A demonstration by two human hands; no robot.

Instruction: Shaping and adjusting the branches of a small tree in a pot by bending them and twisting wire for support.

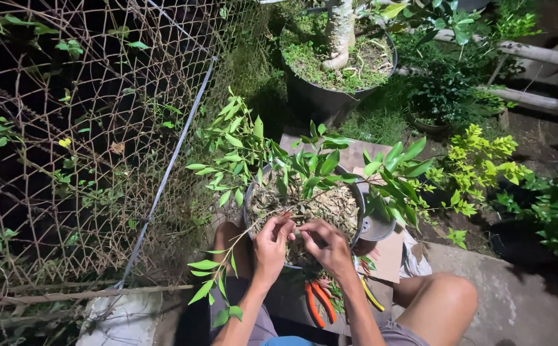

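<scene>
My left hand and my right hand meet over the near rim of a round grey pot that stands between my knees. The pot holds dry brown leaf litter and a young plant with glossy green leaves. Both hands have their fingers pinched together near the base of a thin stem; what they grip is too small to tell. A leafy twig hangs down by my left forearm. Orange-handled pliers lie on the ground below my right wrist.
A rusty wire mesh fence runs along the left. A large black pot with a pale trunk stands behind. Small yellow-green shrubs grow on the right. A cardboard piece and a concrete slab lie near my right knee.
</scene>
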